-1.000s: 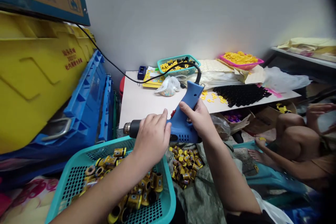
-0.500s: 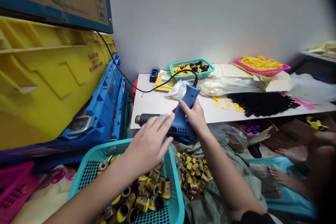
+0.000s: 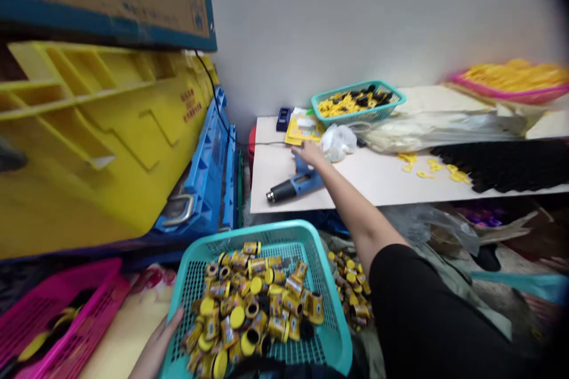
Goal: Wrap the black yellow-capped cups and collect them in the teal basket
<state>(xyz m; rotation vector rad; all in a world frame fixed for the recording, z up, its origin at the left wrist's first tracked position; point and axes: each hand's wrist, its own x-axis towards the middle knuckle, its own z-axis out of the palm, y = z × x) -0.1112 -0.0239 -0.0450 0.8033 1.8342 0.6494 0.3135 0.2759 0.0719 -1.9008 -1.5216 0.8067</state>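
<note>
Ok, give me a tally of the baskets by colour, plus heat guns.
Teal baskets: 2 (one at the left hand, one on the table)
Pink baskets: 2 (lower left, far right)
Heat guns: 1, by the right hand
Total: 5

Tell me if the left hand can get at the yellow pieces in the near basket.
Probably yes: the left hand is at the left rim of the near basket, and the yellow pieces lie uncovered just inside. Only that rim seems to stand between.
</note>
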